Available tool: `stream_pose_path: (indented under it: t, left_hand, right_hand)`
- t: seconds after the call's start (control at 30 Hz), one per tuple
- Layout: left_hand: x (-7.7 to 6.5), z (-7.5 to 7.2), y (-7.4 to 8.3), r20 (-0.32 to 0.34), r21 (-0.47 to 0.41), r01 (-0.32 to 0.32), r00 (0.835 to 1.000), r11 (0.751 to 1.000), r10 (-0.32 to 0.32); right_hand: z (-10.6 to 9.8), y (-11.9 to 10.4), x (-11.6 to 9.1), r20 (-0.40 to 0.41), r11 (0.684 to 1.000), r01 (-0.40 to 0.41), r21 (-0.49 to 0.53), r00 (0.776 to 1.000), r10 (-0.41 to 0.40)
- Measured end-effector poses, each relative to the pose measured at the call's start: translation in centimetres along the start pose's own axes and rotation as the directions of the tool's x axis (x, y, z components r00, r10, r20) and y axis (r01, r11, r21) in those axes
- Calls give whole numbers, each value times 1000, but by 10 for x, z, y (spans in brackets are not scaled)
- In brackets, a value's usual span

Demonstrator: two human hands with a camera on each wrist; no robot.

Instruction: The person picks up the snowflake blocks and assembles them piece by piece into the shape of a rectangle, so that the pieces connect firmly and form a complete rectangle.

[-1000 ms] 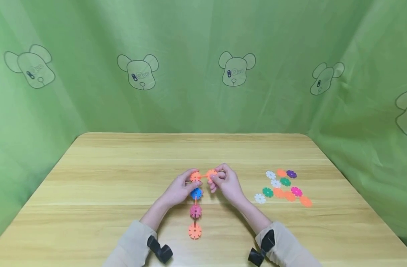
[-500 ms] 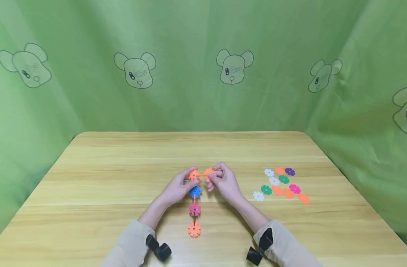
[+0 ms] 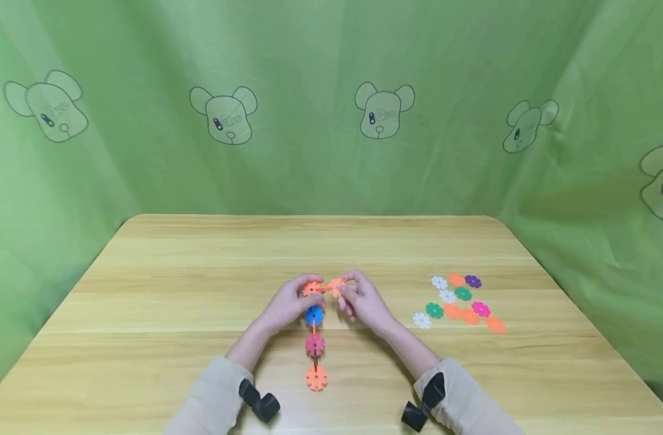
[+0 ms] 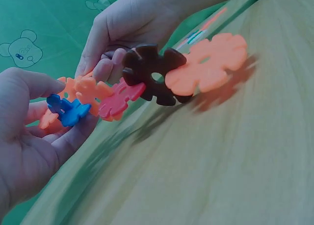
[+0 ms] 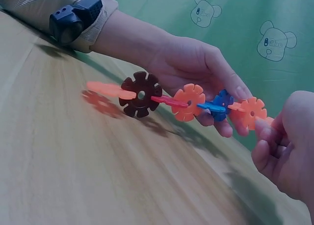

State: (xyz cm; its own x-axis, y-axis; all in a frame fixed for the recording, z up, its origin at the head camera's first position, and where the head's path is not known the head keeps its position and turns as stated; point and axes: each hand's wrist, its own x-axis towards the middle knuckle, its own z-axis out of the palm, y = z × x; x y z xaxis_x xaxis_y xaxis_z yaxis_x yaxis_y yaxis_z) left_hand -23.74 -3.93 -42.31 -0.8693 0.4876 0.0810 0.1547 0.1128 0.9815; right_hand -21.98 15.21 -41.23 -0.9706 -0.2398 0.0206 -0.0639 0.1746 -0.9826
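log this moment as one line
left hand: holds disc chain | right hand: pinches orange disc | loose discs: on table, right side

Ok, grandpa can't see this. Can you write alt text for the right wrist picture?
A person's left hand and right hand grip one end of a chain of notched discs in orange, blue, red and near-black. The rest stretches toward the picture's left above a wood-grain table, and behind hangs a green cloth printed with cartoon animal heads.

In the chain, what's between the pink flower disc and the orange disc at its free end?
A dark brown flower disc joins them; both wrist views show it.
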Motion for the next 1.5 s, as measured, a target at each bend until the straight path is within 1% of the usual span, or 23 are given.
stream_pose_path:
  t: [0.13, 0.2, 0.3, 0.43, 0.53, 0.67, 0.9, 1.1, 1.27, 1.37, 1.5]
  left_hand:
    - [0, 0, -2, -27, -7, 1, 1000, 1000, -2]
    - [0, 1, -3, -46, 9, 2, 999, 1000, -2]
    - [1, 2, -2, -83, 92, -11, 996, 996, 19]
    - [2, 5, -1, -114, 187, -30, 992, 982, 52]
    - [2, 6, 0, -126, 184, -19, 991, 983, 43]
    - [1, 7, 2, -142, 178, -12, 989, 984, 37]
    - [2, 7, 1, -154, 191, -46, 985, 980, 76]
    - [0, 6, 0, -153, 185, -34, 986, 982, 63]
    - [-1, 6, 2, -135, 180, -34, 989, 983, 59]
    - [0, 6, 3, -128, 177, -33, 990, 984, 56]
    - [0, 6, 3, -129, 175, -28, 990, 984, 51]
  right_hand:
    - [0, 2, 0, 40, 998, -20, 52, 999, 18]
    - [0, 3, 0, 51, 998, -17, 60, 999, 13]
    - [1, 3, 1, 62, 998, -11, 66, 998, 7]
    - [3, 2, 1, 69, 998, -1, 65, 998, -4]
    - [5, 0, 1, 66, 998, 6, 70, 998, -11]
    - [7, 0, 1, 60, 995, 8, 102, 998, -14]
    - [9, 2, 2, 74, 990, 11, 140, 997, -22]
    - [10, 2, 2, 93, 989, -6, 151, 996, -8]
    - [0, 2, 1, 83, 994, -20, 104, 996, 11]
    - [-10, 4, 0, 51, 998, -17, 64, 999, 13]
    - [-30, 8, -6, -17, 1000, -21, 22, 1000, 22]
